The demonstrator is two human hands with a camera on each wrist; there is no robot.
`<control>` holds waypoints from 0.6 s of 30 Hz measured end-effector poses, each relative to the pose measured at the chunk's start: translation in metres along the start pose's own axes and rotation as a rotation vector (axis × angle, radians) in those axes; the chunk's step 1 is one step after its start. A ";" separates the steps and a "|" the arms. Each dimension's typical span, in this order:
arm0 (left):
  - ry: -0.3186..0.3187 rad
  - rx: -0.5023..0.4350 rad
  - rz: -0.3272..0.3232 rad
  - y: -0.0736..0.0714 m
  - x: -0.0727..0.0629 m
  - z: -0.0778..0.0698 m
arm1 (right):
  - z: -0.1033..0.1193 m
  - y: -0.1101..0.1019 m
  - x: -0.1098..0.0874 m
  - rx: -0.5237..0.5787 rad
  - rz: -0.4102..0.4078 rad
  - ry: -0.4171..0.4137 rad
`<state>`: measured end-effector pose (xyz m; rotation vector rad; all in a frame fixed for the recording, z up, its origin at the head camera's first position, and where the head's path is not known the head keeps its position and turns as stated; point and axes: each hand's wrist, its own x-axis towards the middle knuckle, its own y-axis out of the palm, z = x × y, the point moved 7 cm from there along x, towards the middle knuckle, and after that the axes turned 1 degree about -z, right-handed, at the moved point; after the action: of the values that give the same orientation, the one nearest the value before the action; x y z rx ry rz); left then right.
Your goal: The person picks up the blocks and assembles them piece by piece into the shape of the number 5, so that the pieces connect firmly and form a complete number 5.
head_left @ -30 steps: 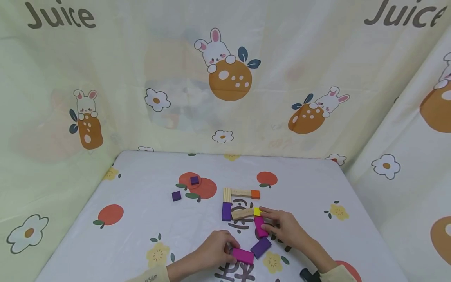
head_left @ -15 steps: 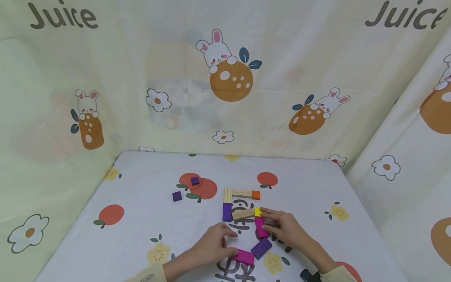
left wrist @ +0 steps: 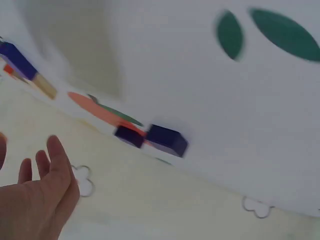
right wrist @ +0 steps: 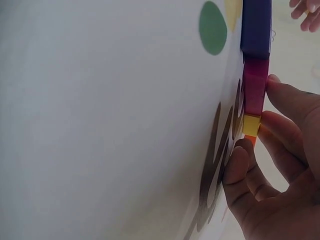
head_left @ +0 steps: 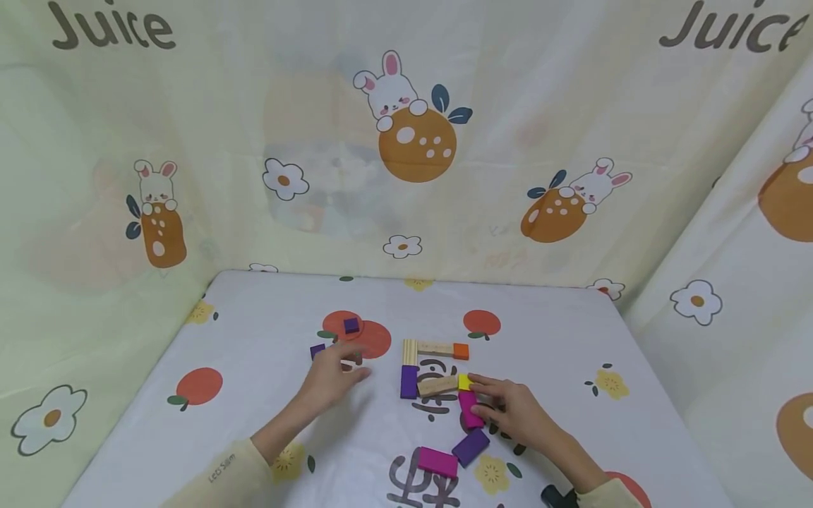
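Observation:
In the head view my left hand [head_left: 330, 377] hovers over the table's left half, fingers spread and holding nothing. Just behind it is a dark purple cube [head_left: 317, 351], partly covered by the hand; a second purple cube [head_left: 351, 325] lies farther back. The left wrist view has both cubes apart from the left hand [left wrist: 42, 197]. My right hand [head_left: 517, 416] rests by the row of blocks. Its fingertips touch the yellow cube [right wrist: 251, 125] and the magenta block [right wrist: 255, 86], without curling round them. Next to these stands a purple block [head_left: 471, 447].
Nearer the front lies another magenta block [head_left: 437, 462]. Plain wooden blocks [head_left: 437, 386], a purple block [head_left: 409, 382], a ridged light block [head_left: 409, 351] and an orange cube [head_left: 460, 351] continue the bent line. A black object [head_left: 557, 495] shows beside the right sleeve.
My left hand has let go of the front magenta block and moved back and left to the purple cubes. The right hand and the blocks have stayed put.

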<state>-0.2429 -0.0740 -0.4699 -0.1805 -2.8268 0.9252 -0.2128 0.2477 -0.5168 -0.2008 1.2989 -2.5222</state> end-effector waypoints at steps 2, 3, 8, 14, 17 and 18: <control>-0.033 -0.006 -0.041 -0.010 0.006 0.009 | 0.001 0.000 0.000 0.006 0.000 0.002; -0.048 -0.003 -0.056 -0.015 0.009 0.014 | 0.002 0.000 0.000 0.008 0.001 0.002; -0.124 0.040 -0.109 -0.030 0.018 0.043 | 0.002 -0.001 0.000 0.011 0.001 -0.002; -0.191 0.084 -0.147 -0.045 0.022 0.071 | 0.001 0.000 0.000 0.020 0.007 -0.001; -0.231 0.108 -0.136 -0.049 0.024 0.081 | 0.001 -0.001 0.000 0.023 0.009 0.001; -0.246 0.106 -0.128 -0.050 0.025 0.084 | 0.001 -0.001 0.000 0.022 0.007 0.000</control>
<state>-0.2863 -0.1583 -0.5042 0.1352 -2.9545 1.1349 -0.2124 0.2474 -0.5156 -0.1915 1.2692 -2.5290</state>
